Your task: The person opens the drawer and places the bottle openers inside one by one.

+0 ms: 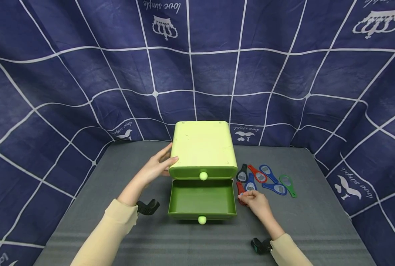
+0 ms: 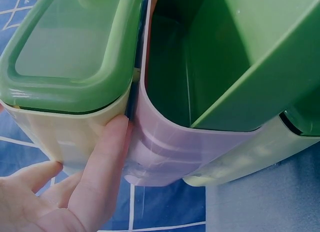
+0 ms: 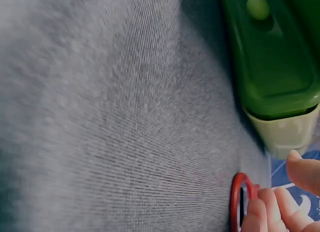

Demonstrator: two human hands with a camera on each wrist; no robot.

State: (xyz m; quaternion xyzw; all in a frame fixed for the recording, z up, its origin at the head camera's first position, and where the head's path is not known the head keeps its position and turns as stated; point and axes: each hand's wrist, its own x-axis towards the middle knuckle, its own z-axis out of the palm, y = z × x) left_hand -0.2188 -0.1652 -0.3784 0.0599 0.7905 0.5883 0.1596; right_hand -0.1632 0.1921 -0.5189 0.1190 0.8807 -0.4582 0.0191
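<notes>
A light green storage box [image 1: 202,147] has its top drawer in and the green drawer [image 1: 202,197] below it pulled out. In the head view that drawer holds nothing. My left hand [image 1: 155,166] rests against the box's left side; in the left wrist view its fingertips touch the pale wall [image 2: 75,137] of the top tier. My right hand [image 1: 255,203] is low beside the pulled-out drawer, fingertips at a red bottle opener [image 3: 234,204] on the table. The right thumb stands apart from the other fingers in the right wrist view. The hand partly covers that opener.
Several other bottle openers lie right of the box: a black one [image 1: 242,173], a second red one [image 1: 259,174], blue ones such as this blue opener [image 1: 277,188], and a green one [image 1: 287,183]. A blue patterned curtain [image 1: 214,74] hangs behind the grey table [image 1: 317,221].
</notes>
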